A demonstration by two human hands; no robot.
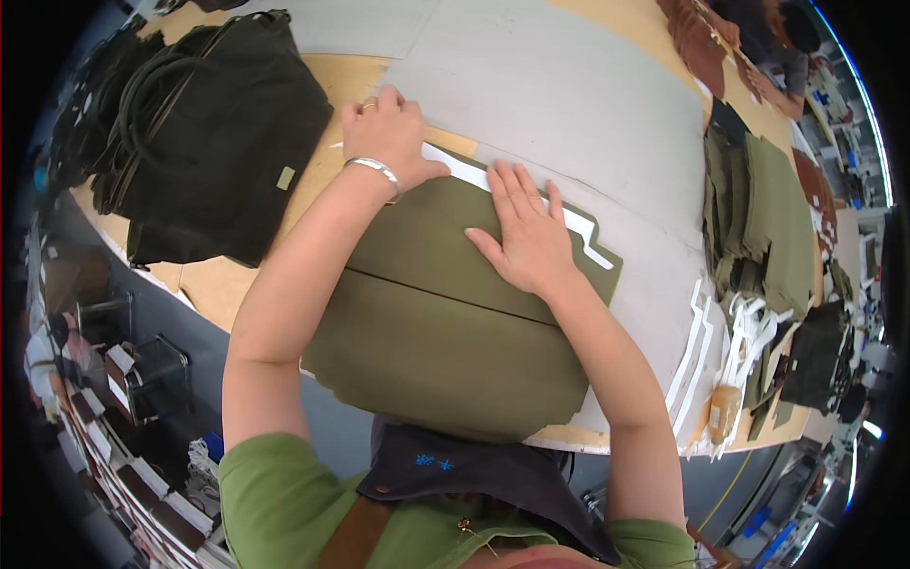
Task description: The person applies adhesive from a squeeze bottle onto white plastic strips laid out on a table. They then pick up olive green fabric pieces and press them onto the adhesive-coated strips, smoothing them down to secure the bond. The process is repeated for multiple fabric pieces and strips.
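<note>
An olive-green fabric panel (445,351) with a dark seam across it lies in front of me on the table. Along its far edge runs a thin white strip (458,169) with a stepped right end. My right hand (529,232) rests flat across strip and fabric, fingers stretched out and thumb apart. At the panel's far left corner is my left hand (391,140), its fingers bent and its thumb spread toward the strip. The left hand covers the strip's left end, and its fingertips are partly hidden.
Dark handbags (223,133) stand at the left. A grey board (569,85) covers the table beyond the panel. On the right lie more white strips (690,351), a brownish bottle (725,412) and stacked olive panels (773,218). Another person (782,57) works at the far right.
</note>
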